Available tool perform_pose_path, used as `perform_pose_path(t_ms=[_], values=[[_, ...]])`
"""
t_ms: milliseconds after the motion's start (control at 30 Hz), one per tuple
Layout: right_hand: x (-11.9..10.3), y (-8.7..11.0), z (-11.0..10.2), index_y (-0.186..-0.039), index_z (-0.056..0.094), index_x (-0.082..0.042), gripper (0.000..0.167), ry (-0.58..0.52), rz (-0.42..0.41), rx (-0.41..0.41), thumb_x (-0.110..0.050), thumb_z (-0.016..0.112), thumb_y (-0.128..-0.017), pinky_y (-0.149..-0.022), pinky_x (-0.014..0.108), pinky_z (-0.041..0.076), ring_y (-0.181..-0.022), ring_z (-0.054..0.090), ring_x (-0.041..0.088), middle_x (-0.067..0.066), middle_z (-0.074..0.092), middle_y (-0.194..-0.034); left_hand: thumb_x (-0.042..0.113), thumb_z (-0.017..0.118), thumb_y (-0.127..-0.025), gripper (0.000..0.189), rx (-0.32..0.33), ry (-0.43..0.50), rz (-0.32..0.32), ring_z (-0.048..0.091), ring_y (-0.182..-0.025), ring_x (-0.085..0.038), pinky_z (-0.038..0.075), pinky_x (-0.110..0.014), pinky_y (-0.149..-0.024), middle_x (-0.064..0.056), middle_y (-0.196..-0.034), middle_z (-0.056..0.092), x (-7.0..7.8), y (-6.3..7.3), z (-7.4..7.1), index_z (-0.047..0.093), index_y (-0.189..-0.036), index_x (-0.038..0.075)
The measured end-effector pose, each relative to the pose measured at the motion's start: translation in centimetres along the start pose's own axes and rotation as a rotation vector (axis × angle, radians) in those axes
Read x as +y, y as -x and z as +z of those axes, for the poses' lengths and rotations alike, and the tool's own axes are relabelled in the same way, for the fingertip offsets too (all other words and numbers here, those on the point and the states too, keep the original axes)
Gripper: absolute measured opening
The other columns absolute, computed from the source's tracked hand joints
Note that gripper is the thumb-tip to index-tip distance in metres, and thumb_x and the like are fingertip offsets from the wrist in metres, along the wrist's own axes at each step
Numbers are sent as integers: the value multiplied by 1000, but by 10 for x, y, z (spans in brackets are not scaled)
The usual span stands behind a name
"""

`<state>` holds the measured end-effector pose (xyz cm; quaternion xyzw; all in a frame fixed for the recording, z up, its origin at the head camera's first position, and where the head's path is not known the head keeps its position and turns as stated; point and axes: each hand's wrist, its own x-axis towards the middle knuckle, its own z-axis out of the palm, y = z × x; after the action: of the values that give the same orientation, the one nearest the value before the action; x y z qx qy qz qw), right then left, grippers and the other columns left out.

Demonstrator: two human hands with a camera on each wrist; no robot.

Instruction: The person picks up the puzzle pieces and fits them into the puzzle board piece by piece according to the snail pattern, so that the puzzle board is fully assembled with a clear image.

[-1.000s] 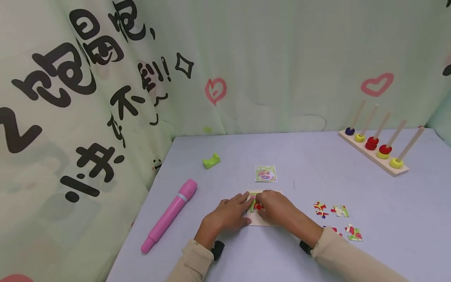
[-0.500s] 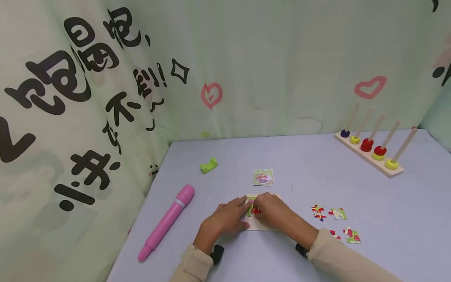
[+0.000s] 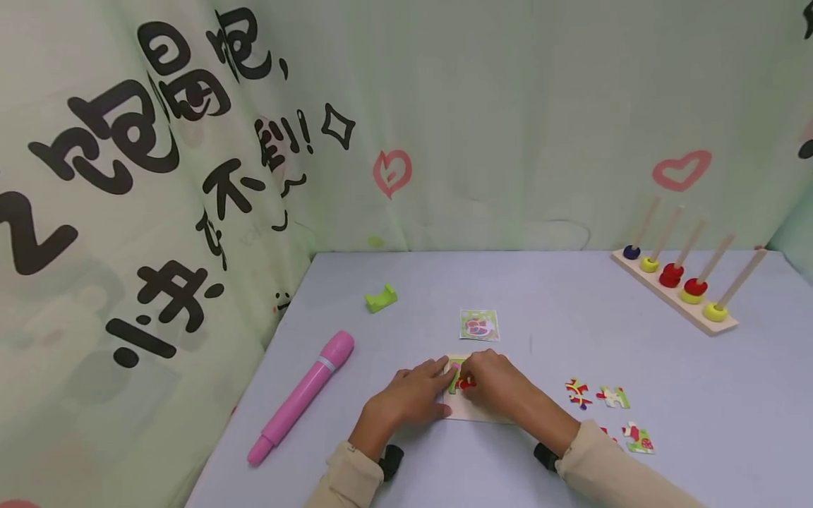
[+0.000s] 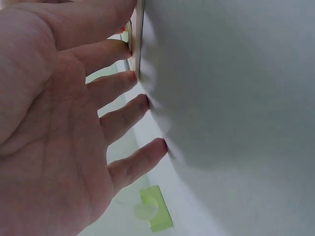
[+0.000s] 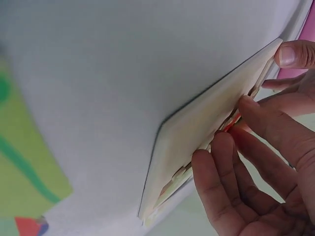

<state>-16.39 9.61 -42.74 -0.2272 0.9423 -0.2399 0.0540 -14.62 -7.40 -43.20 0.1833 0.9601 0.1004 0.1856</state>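
A pale wooden puzzle board (image 3: 473, 410) lies on the table, with colourful pieces set in its upper part. My left hand (image 3: 409, 394) rests at the board's left side, fingers extended, fingertips on the table and board edge and the thumb at the near left corner. My right hand (image 3: 498, 381) bends over the board, its thumb and fingers pinching a puzzle piece with red on it (image 5: 235, 119) close against the board. Most of that piece is covered by fingers. Several loose puzzle pieces (image 3: 613, 397) lie to the right, one partly hidden by the right sleeve.
A picture card (image 3: 479, 325) lies beyond the board. A pink marker-shaped tube (image 3: 303, 395) is on the left, with a small green curved block (image 3: 381, 299) behind it. At the back right stands a wooden peg rack (image 3: 679, 289) with coloured rings.
The head view shifts slightly. Both hands stay at the board, the right fingers still working at the same spot; the loose pieces lie as before.
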Motion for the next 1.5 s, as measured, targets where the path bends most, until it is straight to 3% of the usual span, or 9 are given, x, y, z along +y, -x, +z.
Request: perform_pose_path(t_ms=[100,267,400,667,867,1033,1233,1367,1500], values=[[-1,1,3,-87,79,1,12,-16,18,12,3,86,-78,-67,32,52,-69,56,16,3,68,-76,36,70,-98,70,-9,-37,-4,27,-152,-18,31,-45,-117,4,-166,31,0,1,1,39,-160,26],[-3,-1,10,-84,78,0,11,-24,-25,21,4,86,-77,-65,32,50,-69,56,15,0,67,-74,35,69,-99,70,-24,-32,-36,25,-153,-21,28,-48,-119,3,-167,30,-3,7,5,38,-161,25],[-2,1,10,-84,77,0,15,-6,16,35,2,88,-75,-68,35,53,-70,60,16,1,67,-75,35,68,-99,69,-10,-8,-6,26,-153,-22,28,-48,-119,1,-166,31,-2,8,6,39,-160,23],[9,6,-12,-93,74,0,18,-58,36,23,0,86,-79,-64,32,50,-68,56,15,1,64,-75,31,68,-100,56,132,3,29,43,-144,-21,40,-49,-109,-1,-158,45,0,0,4,52,-153,20],[37,25,-58,-102,74,2,16,-46,123,30,2,78,-87,-61,30,51,-72,56,17,2,64,-80,27,69,-100,47,243,-25,39,51,-137,-21,46,-50,-103,-1,-151,54,2,-8,5,61,-146,19],[71,52,-76,-107,75,-1,20,-28,209,-41,0,78,-88,-71,35,58,-83,59,21,4,66,-91,26,74,-96,43,255,-21,11,56,-132,-21,49,-49,-98,-1,-143,61,2,-8,14,67,-139,21],[107,72,-83,-116,73,-4,37,-11,265,-187,-9,86,-82,-81,43,59,-93,62,24,4,66,-101,25,76,-95,43,282,-12,32,58,-129,-22,51,-48,-97,-2,-143,61,5,-8,15,68,-137,18],[119,76,-82,-120,70,-3,44,-6,273,-188,-10,88,-79,-85,46,58,-94,61,23,3,66,-100,23,75,-96,41,290,-18,87,59,-128,-21,52,-46,-96,0,-143,60,8,-10,11,68,-136,16],[124,73,-81,-119,70,-1,44,1,265,-168,-9,88,-79,-87,47,57,-93,62,23,2,67,-99,23,74,-97,39,290,-86,112,59,-127,-19,53,-43,-95,3,-141,61,9,-13,7,70,-135,17]])
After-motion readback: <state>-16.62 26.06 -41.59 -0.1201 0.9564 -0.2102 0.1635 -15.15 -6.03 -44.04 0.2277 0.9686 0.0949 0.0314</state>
